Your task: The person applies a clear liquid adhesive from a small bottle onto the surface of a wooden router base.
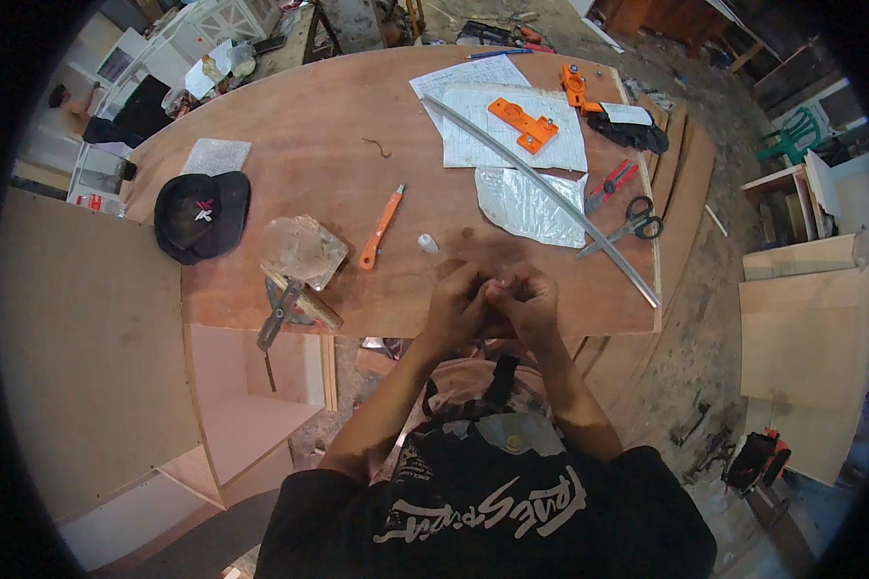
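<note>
My left hand (457,302) and my right hand (531,307) meet over the near edge of a wooden tabletop (319,154). Fingers of both are curled together, fingertips touching. Whatever they pinch is too small or hidden to name. Just beyond them lies a small white lump (428,243). An orange utility knife (382,228) rests to its left, beside a clear plastic container (303,249). To the right of my hands, a long metal strip (541,193) runs diagonally across the table, with scissors (631,228) by it.
Orange jigs (523,125) sit on papers (468,145), near a silvery plastic sheet (529,205) and red-handled tool (611,183). A dark cap (203,216) and a metal tool (280,315) lie left. Below left stands an open cabinet (270,386); far left, another person (72,114).
</note>
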`<state>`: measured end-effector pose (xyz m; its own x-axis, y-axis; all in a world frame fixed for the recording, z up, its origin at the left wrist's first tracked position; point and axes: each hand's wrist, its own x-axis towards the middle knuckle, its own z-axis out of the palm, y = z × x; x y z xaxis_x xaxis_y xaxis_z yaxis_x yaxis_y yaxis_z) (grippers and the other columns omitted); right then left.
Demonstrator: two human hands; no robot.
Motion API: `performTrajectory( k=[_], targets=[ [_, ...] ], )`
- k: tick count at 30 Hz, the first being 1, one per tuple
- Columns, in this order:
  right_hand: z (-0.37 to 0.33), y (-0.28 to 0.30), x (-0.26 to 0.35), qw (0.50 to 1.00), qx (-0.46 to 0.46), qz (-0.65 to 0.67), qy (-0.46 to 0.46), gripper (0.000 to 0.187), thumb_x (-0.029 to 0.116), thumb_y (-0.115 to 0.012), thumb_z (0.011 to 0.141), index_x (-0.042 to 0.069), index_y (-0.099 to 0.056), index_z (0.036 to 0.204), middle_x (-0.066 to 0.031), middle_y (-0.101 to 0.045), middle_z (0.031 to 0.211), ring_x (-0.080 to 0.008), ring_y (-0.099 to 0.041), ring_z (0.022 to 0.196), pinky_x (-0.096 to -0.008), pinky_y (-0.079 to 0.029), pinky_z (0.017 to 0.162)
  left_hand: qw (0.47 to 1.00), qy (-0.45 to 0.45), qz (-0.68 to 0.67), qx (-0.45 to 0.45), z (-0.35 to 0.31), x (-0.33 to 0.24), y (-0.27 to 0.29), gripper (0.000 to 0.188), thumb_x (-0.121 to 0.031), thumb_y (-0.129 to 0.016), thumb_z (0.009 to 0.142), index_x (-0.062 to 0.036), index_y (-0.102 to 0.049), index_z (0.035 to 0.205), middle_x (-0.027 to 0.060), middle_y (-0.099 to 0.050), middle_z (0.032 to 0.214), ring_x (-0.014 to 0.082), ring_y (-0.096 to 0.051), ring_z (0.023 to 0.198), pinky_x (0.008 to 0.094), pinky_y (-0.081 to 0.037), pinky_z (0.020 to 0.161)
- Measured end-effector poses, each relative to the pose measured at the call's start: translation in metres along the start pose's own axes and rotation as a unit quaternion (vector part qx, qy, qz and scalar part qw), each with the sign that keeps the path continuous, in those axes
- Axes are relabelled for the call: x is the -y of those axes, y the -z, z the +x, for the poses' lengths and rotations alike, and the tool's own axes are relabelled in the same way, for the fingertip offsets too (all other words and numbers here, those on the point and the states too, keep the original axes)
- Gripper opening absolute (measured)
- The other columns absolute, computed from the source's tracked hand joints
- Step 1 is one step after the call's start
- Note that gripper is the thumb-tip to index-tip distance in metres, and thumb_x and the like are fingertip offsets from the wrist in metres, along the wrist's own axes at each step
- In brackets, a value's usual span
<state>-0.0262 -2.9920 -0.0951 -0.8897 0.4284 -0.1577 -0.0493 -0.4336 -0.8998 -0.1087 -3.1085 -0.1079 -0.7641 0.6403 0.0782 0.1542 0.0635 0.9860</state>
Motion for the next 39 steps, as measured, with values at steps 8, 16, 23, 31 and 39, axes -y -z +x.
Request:
performTrajectory(
  k=[8, 16, 23, 31, 39],
  targets=[
    [0.007, 0.014, -0.013, 0.996, 0.029, -0.049, 0.070, 0.014, 0.003, -0.072, 0.083, 0.005, -0.058, 0.085, -0.0012, -0.061, 0.078, -0.0085, -0.060, 0.068, -0.0250, -0.051, 0.056, 0.997, -0.043, 0.054, -0.022, 0.004, -0.007, 0.000, 0.017, -0.016, -0.060, 0.089, 0.0004, -0.059, 0.085, 0.0153, -0.057, 0.078, 0.0294, -0.053, 0.081, 0.0400, -0.043, 0.073],
    [0.007, 0.013, -0.005, 0.995, 0.057, -0.064, 0.041, 0.007, -0.001, -0.067, 0.083, 0.000, -0.064, 0.089, -0.0061, -0.066, 0.087, -0.0106, -0.063, 0.077, -0.0257, -0.053, 0.068, 0.999, -0.029, 0.021, -0.035, 0.000, 0.011, 0.002, 0.029, -0.027, -0.059, 0.092, 0.0010, -0.059, 0.087, 0.0165, -0.058, 0.083, 0.0312, -0.054, 0.081, 0.0408, -0.044, 0.073],
    [-0.004, -0.004, 0.022, 0.994, 0.015, -0.034, -0.100, 0.014, 0.007, -0.062, 0.090, 0.000, -0.067, 0.102, -0.0085, -0.068, 0.096, -0.0135, -0.065, 0.081, -0.0267, -0.054, 0.073, 0.996, 0.088, -0.015, 0.001, -0.004, -0.010, 0.009, 0.034, -0.032, -0.054, 0.096, 0.0012, -0.061, 0.097, 0.0124, -0.063, 0.090, 0.0225, -0.058, 0.087, 0.0366, -0.047, 0.077],
    [-0.004, -0.020, 0.048, 0.954, -0.021, -0.271, -0.126, 0.027, 0.026, -0.065, 0.091, 0.008, -0.069, 0.111, -0.0060, -0.070, 0.100, -0.0125, -0.065, 0.085, -0.0260, -0.052, 0.075, 0.998, 0.044, -0.041, -0.012, 0.000, 0.004, 0.002, 0.021, -0.019, -0.052, 0.095, -0.0005, -0.061, 0.091, 0.0090, -0.059, 0.086, 0.0201, -0.055, 0.082, 0.0345, -0.045, 0.076],
    [0.000, 0.011, -0.013, 1.000, -0.026, -0.001, -0.015, 0.020, 0.014, -0.071, 0.087, 0.001, -0.068, 0.102, -0.0045, -0.069, 0.098, -0.0095, -0.062, 0.087, -0.0251, -0.052, 0.077, 0.999, -0.026, 0.014, -0.026, 0.005, 0.025, -0.009, 0.026, -0.026, -0.055, 0.096, -0.0017, -0.057, 0.088, 0.0034, -0.058, 0.084, 0.0115, -0.053, 0.077, 0.0270, -0.044, 0.069]
  ],
)
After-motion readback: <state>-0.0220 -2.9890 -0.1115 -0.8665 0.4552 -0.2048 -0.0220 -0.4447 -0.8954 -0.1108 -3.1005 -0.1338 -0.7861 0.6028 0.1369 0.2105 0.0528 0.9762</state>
